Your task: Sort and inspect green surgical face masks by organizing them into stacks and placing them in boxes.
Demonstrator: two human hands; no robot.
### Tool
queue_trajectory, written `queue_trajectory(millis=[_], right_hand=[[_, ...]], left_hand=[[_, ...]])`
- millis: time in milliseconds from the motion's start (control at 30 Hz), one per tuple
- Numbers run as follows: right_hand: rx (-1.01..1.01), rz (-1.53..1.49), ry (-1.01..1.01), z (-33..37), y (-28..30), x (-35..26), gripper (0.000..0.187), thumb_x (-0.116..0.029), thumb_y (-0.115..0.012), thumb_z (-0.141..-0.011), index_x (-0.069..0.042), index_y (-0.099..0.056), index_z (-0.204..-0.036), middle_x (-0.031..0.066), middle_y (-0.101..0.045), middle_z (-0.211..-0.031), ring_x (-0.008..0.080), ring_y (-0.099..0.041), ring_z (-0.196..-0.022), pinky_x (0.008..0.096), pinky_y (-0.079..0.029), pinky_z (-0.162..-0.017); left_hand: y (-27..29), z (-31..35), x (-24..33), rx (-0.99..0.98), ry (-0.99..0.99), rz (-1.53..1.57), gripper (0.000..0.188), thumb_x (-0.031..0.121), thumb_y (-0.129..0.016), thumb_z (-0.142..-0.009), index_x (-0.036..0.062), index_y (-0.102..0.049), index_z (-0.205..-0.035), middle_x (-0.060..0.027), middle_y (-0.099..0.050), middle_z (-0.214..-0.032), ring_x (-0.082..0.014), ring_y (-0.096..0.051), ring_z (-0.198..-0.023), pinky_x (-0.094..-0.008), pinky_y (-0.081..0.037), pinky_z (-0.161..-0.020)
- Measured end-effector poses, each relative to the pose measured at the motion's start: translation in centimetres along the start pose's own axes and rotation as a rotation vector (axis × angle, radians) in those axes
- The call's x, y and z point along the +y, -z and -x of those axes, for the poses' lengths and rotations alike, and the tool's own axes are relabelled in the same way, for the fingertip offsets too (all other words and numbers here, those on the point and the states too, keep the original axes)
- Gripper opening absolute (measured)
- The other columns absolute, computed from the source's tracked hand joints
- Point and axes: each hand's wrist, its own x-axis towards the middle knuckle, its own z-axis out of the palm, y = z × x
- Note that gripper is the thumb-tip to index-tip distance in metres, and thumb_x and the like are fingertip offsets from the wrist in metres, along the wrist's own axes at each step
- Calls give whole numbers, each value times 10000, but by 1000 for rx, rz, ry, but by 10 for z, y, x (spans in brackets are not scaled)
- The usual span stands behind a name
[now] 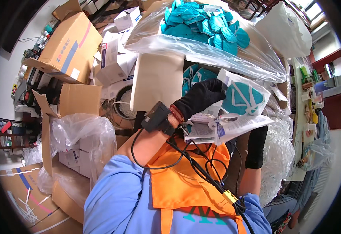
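My left hand (203, 95), in a black glove, reaches up and right across my front. Its fingers close on the edge of a clear packet holding a teal face mask (243, 98) with white straps. Just below lie several more printed packets (213, 129), overlapping and tilted. My right hand (257, 146), also black-gloved, is at the right end of these packets; its fingers are mostly hidden, so their grip does not show. Beyond my left hand, teal masks (195, 74) lie in a dark opening beside a beige panel (156, 82).
A large plastic-lined box (147, 41) at the far side holds a heap of teal masks (201, 23). Cardboard cartons (71, 48) and white boxes (113, 64) stand left. An open carton (45, 144) is near left. Crumpled clear plastic (279, 152) lies right. Black cables (201, 167) hang over my orange apron.
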Motion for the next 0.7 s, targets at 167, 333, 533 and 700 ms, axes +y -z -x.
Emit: queue_trajectory(millis=[167,333,533,700], right_hand=[[-101,-494,-283,-10,3,-42,231,-157,-528,-952,4,-575,-1111,75,-621,-1025,172,-579,-929,318,-474,-817],[-149,-826,-410,-19,-8,-92,205,-134,-530,-955,-3,-589,-1101,41,-626,-941,124,-586,-843,275,-490,-735],[-139,-699,-409,-16,-5,-80,222,-95,-560,-921,-6,-601,-1120,30,-634,-921,125,-594,-816,268,-487,-705],[-112,-499,-347,0,4,-53,237,-7,-549,-873,3,-610,-1102,51,-651,-927,135,-605,-794,281,-493,-701]], left_hand=[[3,1,2,-153,224,371,256,91,-643,-874,16,-590,-1112,-73,-650,-993,-159,-636,-919,-291,-533,-788],[3,5,-13,-184,-306,-250,256,106,-622,-883,11,-566,-1114,-106,-652,-903,-200,-670,-721,-301,-551,-704],[-4,10,-1,-270,234,54,275,138,-665,-851,19,-612,-1093,-99,-671,-844,-203,-674,-762,-322,-538,-702],[-21,20,8,-243,141,-19,298,212,-755,-786,33,-685,-1014,-91,-698,-921,-184,-661,-864,-313,-512,-797]])
